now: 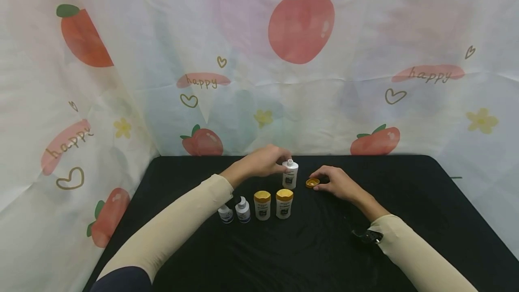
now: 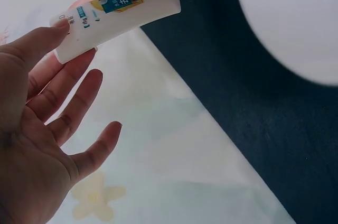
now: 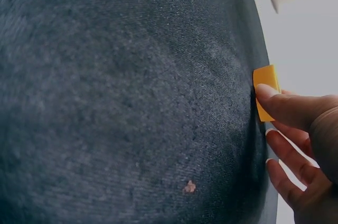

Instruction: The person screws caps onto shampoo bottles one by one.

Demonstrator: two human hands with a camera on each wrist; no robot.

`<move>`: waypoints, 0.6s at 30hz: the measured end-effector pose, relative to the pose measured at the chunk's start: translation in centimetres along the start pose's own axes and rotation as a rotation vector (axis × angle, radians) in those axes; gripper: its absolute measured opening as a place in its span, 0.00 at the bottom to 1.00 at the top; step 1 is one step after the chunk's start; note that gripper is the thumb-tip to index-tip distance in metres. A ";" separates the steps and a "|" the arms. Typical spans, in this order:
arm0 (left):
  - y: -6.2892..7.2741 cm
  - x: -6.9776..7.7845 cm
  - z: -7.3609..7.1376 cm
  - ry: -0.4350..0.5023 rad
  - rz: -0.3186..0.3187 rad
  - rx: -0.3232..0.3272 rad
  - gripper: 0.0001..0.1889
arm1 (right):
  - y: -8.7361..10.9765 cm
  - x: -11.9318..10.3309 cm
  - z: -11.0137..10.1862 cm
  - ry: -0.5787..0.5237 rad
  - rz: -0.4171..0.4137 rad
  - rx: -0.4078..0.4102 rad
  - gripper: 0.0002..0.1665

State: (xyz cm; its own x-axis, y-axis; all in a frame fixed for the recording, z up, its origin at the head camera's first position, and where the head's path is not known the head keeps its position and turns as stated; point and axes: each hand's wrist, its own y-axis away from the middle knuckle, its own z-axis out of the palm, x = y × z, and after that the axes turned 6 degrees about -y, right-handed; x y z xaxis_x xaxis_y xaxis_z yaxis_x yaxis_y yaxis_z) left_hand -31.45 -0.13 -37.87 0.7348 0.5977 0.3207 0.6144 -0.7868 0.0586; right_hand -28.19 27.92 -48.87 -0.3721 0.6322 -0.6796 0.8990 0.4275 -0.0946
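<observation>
My left hand [image 1: 265,160] grips a white bottle [image 1: 290,179] between thumb and fingers near its shoulder. Its bare narrow neck points up in the head view. In the left wrist view the bottle [image 2: 116,17] shows a teal and yellow label, and the other fingers are spread. To the right, my right hand [image 1: 336,184] pinches a yellow cap [image 1: 312,183], with its hollow side up, low at the black table. The right wrist view shows the thumb on the side of this cap [image 3: 265,93], its edge close to the cloth.
Nearer me stand two white bottles with yellow caps, one left [image 1: 262,206] and one right [image 1: 284,205]. Beside them are two small white bottles [image 1: 243,211], the outer one partly hidden by my left sleeve [image 1: 190,211]. A printed curtain [image 1: 243,48] hangs behind the black table [image 1: 284,256].
</observation>
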 end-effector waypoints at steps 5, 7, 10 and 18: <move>0.7 -0.4 -0.6 0.087 -0.013 0.055 0.13 | -0.1 0.0 0.0 0.010 0.037 0.001 0.15; 1.0 -0.5 -0.8 0.106 -0.018 0.085 0.11 | -0.1 -0.1 -0.1 0.012 0.057 -0.001 0.15; 1.4 -0.7 -0.9 0.124 -0.028 0.121 0.10 | 0.0 -0.3 -0.3 0.003 0.076 0.001 0.14; 3.1 -0.7 -1.2 0.190 -0.055 0.214 0.11 | 0.3 -1.0 -0.7 -0.002 0.048 0.020 0.16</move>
State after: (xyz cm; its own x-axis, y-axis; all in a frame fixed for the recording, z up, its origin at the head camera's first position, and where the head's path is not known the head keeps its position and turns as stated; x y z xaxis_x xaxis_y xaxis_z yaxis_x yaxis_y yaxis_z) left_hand -30.39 -3.12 -36.80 0.6443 0.5832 0.4948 0.7133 -0.6915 -0.1139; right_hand -27.73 27.86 -47.73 -0.3284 0.6502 -0.6851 0.9202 0.3840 -0.0766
